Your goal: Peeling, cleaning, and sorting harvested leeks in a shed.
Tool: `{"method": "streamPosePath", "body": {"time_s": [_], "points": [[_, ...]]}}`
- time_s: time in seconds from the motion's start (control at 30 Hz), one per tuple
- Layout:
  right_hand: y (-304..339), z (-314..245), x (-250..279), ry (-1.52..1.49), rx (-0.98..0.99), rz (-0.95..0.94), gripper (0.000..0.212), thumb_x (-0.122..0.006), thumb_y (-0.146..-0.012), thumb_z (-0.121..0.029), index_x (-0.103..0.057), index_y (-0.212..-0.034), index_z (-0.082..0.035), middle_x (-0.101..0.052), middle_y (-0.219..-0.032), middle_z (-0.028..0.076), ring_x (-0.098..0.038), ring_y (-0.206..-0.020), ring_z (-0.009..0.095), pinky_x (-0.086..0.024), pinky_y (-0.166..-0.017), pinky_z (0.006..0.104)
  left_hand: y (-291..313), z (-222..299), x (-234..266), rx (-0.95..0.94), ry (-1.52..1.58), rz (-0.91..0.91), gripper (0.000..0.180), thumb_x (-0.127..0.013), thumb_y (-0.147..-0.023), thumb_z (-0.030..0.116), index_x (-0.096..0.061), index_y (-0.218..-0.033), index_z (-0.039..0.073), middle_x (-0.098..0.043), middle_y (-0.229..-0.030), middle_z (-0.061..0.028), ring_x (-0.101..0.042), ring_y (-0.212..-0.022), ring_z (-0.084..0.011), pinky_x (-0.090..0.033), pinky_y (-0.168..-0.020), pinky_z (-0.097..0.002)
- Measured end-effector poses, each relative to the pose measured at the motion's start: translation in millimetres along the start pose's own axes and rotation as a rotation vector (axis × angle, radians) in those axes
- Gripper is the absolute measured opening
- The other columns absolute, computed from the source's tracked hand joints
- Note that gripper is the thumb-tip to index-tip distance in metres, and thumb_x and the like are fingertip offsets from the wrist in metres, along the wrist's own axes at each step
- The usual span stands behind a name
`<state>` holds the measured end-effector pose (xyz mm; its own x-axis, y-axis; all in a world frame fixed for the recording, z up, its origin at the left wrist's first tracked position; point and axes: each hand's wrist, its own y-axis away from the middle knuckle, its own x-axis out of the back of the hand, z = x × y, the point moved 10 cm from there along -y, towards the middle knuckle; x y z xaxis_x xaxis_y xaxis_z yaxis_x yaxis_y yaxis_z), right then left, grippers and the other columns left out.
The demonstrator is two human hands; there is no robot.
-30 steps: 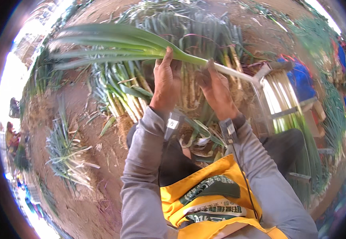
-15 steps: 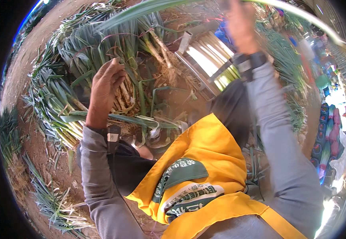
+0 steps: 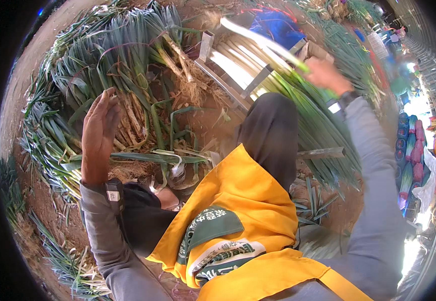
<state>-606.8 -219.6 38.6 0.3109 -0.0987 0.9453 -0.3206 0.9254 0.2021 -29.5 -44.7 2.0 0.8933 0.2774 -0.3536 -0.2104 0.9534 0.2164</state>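
Note:
My right hand (image 3: 324, 76) is closed around a leek (image 3: 263, 40), a little blurred by motion. Its white stalk points to the far left, above a metal rack (image 3: 206, 46). Inside the rack lie several cleaned leeks (image 3: 298, 98), white ends far and green leaves trailing toward me on the right. My left hand (image 3: 99, 131) is raised over the near edge of a big pile of untrimmed leeks (image 3: 112, 60), its fingers stretched out and nothing visible in them. Rooted leek ends (image 3: 185, 67) stick out of that pile toward the rack.
A blue plastic bag (image 3: 276, 29) sits just beyond the rack. More leeks (image 3: 348, 50) lie at the far right, and loose ones (image 3: 72, 263) at the near left. My bent knee (image 3: 273, 135) is close to the rack. Peeled leaves (image 3: 178, 159) litter the brown ground.
My right hand has swung down toward the rack's right side, bringing the leek from high overhead to above the rack. My left hand has shifted left and its fingers have straightened.

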Motion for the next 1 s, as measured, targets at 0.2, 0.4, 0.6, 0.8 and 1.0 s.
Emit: {"method": "streamPosePath", "body": {"time_s": [0.2, 0.4, 0.6, 0.8, 1.0], "points": [[-29.2, -56.2, -125.3, -0.252, 0.126, -0.145, 0.044, -0.064, -0.091, -0.041, -0.064, -0.099, 0.002, -0.066, -0.101, 0.025, -0.064, -0.100, 0.042, -0.049, -0.086, 0.0503, -5.0, -18.1, 0.5, 0.082, -0.134, 0.127, 0.037, -0.064, -0.101, 0.030, -0.065, -0.129, 0.006, -0.065, -0.100, 0.0010, -0.060, -0.087, -0.0071, -0.051, -0.082, -0.0221], [-40.9, -76.9, -136.3, -0.394, 0.097, -0.235, 0.047, -0.061, -0.093, -0.044, -0.064, -0.100, 0.002, -0.066, -0.101, 0.027, -0.063, -0.100, 0.043, -0.048, -0.086, 0.0498, -18.7, -28.6, -12.4, 0.125, -0.164, 0.087, 0.037, -0.064, -0.101, 0.029, -0.064, -0.128, 0.004, -0.067, -0.098, 0.0004, -0.061, -0.086, -0.0066, -0.051, -0.079, -0.0222], [-23.0, -89.9, -132.0, -0.457, 0.096, -0.118, 0.051, -0.060, -0.094, -0.048, -0.063, -0.105, 0.002, -0.066, -0.108, 0.027, -0.064, -0.101, 0.043, -0.049, -0.088, 0.0502, -28.0, -37.0, -41.9, 0.171, -0.221, -0.001, 0.034, -0.062, -0.103, 0.028, -0.064, -0.128, 0.004, -0.068, -0.095, 0.0008, -0.062, -0.085, -0.0063, -0.051, -0.078, -0.0221], [-15.2, -75.1, -104.5, -0.535, 0.022, -0.048, 0.046, -0.067, -0.091, -0.042, -0.065, -0.105, 0.003, -0.067, -0.105, 0.025, -0.064, -0.100, 0.042, -0.050, -0.087, 0.0480, -24.4, -40.2, -60.3, 0.212, -0.246, -0.040, 0.032, -0.059, -0.104, 0.028, -0.064, -0.126, 0.005, -0.067, -0.094, 0.0011, -0.062, -0.085, -0.0068, -0.051, -0.081, -0.0235], [-14.8, -105.7, -124.3, -0.458, 0.007, -0.131, 0.045, -0.067, -0.091, -0.041, -0.064, -0.103, 0.002, -0.067, -0.101, 0.025, -0.065, -0.099, 0.043, -0.050, -0.086, 0.0494, -20.0, -42.4, -54.2, 0.206, -0.228, -0.066, 0.031, -0.059, -0.104, 0.027, -0.064, -0.125, 0.005, -0.067, -0.094, 0.0014, -0.062, -0.084, -0.0075, -0.052, -0.082, -0.0247]]}}
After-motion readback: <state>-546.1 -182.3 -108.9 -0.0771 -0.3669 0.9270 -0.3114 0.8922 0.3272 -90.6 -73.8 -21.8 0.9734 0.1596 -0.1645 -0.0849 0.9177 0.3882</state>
